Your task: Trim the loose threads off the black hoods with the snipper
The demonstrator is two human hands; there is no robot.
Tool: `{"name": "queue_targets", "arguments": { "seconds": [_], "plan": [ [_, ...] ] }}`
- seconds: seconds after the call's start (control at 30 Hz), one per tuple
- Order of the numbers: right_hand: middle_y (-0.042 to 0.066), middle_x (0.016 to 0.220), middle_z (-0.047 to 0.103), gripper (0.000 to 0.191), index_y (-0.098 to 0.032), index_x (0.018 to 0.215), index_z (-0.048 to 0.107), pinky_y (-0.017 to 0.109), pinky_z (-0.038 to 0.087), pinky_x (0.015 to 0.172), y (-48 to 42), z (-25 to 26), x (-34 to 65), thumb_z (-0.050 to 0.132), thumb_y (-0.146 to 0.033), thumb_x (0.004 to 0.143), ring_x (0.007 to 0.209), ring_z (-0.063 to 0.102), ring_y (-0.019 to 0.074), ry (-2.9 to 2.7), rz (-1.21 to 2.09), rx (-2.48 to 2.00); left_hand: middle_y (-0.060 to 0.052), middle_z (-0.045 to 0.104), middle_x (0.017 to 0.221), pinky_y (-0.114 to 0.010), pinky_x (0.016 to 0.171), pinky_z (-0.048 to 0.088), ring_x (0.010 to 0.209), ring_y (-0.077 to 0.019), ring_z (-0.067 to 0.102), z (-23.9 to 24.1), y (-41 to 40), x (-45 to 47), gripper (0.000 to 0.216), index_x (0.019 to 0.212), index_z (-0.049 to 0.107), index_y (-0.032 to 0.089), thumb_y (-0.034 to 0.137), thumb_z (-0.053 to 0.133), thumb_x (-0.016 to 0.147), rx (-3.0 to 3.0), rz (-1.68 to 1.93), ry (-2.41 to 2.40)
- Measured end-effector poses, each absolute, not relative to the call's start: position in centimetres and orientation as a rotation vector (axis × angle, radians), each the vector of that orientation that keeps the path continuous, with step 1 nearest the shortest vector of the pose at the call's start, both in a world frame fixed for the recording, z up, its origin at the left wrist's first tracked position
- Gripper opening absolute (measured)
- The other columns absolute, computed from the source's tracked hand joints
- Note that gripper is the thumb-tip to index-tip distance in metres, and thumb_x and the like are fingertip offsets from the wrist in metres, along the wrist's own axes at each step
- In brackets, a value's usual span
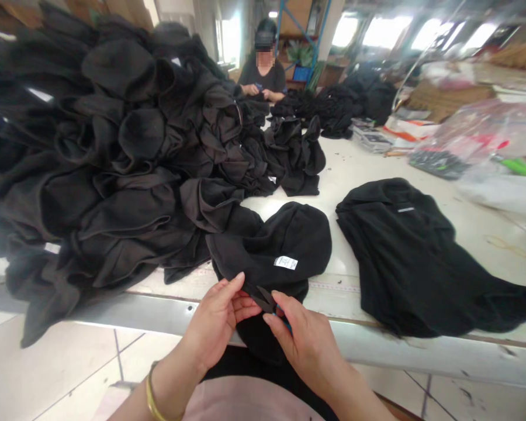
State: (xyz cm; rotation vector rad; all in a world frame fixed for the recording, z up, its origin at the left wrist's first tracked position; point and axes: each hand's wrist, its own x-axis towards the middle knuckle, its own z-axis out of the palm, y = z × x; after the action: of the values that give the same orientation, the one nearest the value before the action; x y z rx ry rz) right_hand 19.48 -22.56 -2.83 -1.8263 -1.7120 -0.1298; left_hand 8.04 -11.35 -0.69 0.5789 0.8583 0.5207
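Note:
A black cloth piece, sewn with a rounded end, lies at the table's front edge and hangs partly over it. On it is a white label. My left hand pinches the near edge of this cloth between thumb and fingers. Held in my right hand is a pair of thread snips with dark blades and a bit of blue at the grip. The blades point at the cloth edge beside my left fingertips. Whether they touch it I cannot tell.
A large heap of black cloth pieces fills the left side. A flat black stack lies at right on the white table. Plastic bags sit farther right. Across the table, a person handles dark cloth.

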Motion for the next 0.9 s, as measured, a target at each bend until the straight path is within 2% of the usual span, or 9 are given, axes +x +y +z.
{"name": "queue_targets", "arguments": {
  "seconds": [0.2, 0.37, 0.43, 0.67, 0.9],
  "plan": [
    [0.005, 0.085, 0.067, 0.020, -0.017, 0.103, 0.053, 0.023, 0.051, 0.061, -22.5, -2.7, 20.2, 0.040, -0.025, 0.090, 0.073, 0.065, 0.0157, -1.368, 0.025, -1.836, -0.005, 0.067, 0.067, -0.025, 0.058, 0.054, 0.060, -0.0140, 0.064, -0.5, -11.5, 7.8, 0.015, 0.074, 0.057, 0.012, 0.025, 0.063, 0.076, 0.601, 0.506, 0.848],
    [0.005, 0.091, 0.065, 0.033, -0.019, 0.106, 0.050, 0.026, 0.051, 0.069, -22.4, -2.8, 19.5, 0.059, -0.031, 0.077, 0.079, 0.063, 0.0170, -1.226, 0.063, -1.708, -0.007, 0.067, 0.078, -0.031, 0.071, 0.053, 0.073, -0.0170, 0.064, 0.1, -11.7, 7.3, 0.018, 0.080, 0.060, 0.011, 0.028, 0.063, 0.075, 0.663, 0.446, 0.712],
    [0.004, 0.090, 0.064, 0.031, -0.020, 0.103, 0.051, 0.026, 0.051, 0.069, -22.1, -2.8, 19.2, 0.061, -0.029, 0.076, 0.078, 0.063, 0.0164, -1.199, 0.081, -1.689, -0.007, 0.067, 0.082, -0.030, 0.075, 0.052, 0.078, -0.0166, 0.063, 0.1, -11.6, 7.2, 0.017, 0.083, 0.061, 0.012, 0.026, 0.064, 0.075, 0.752, 0.431, 0.662],
    [-0.001, 0.074, 0.062, 0.019, -0.021, 0.099, 0.053, 0.021, 0.045, 0.060, -22.3, -1.1, 20.3, 0.043, -0.034, 0.088, 0.068, 0.058, 0.0120, -1.183, 0.637, -1.680, -0.004, 0.065, 0.087, -0.023, 0.074, 0.048, 0.078, -0.0119, 0.058, 0.0, -11.1, 7.3, 0.025, 0.097, 0.060, 0.015, 0.026, 0.064, 0.075, 0.966, 0.456, 0.682],
    [0.000, 0.080, 0.061, 0.020, -0.021, 0.095, 0.053, 0.024, 0.040, 0.063, -22.1, -0.8, 19.9, 0.039, -0.033, 0.090, 0.070, 0.057, 0.0136, -1.389, 0.562, -1.808, -0.004, 0.064, 0.082, -0.023, 0.074, 0.047, 0.075, -0.0112, 0.057, -0.3, -11.8, 7.0, 0.027, 0.090, 0.059, 0.013, 0.025, 0.070, 0.069, 0.950, 0.436, 0.680]
  ]
}}
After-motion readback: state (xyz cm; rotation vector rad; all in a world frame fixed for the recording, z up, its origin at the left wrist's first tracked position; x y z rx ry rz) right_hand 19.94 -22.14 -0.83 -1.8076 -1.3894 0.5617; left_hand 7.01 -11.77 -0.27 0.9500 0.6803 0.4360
